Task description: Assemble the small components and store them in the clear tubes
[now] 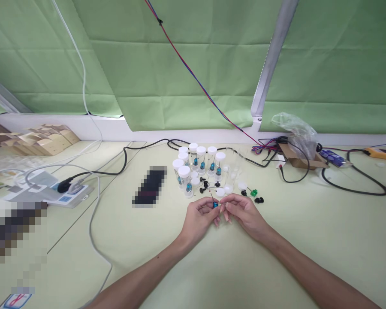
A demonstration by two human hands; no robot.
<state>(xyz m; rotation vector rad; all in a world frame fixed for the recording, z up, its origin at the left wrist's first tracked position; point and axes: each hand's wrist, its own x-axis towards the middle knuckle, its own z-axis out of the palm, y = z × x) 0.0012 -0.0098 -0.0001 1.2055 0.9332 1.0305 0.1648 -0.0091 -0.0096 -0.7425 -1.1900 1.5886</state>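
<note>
My left hand [198,216] and my right hand [242,211] meet over the pale green table [276,257], fingertips pinched together. Between them is a small blue part with a thin wire lead [215,203]; both hands touch it. Just beyond the fingers stand several clear vials with white caps [197,165], most holding a blue part. Loose white caps [242,185], small black parts [259,200] and a green part [254,192] lie on the table near my right hand.
A power strip with a black plug [64,189] and grey cables lies at the left. A red and blue wire [193,75] runs down to a cardboard box with a plastic bag [297,150]. Black cable loops [354,178] lie at the right.
</note>
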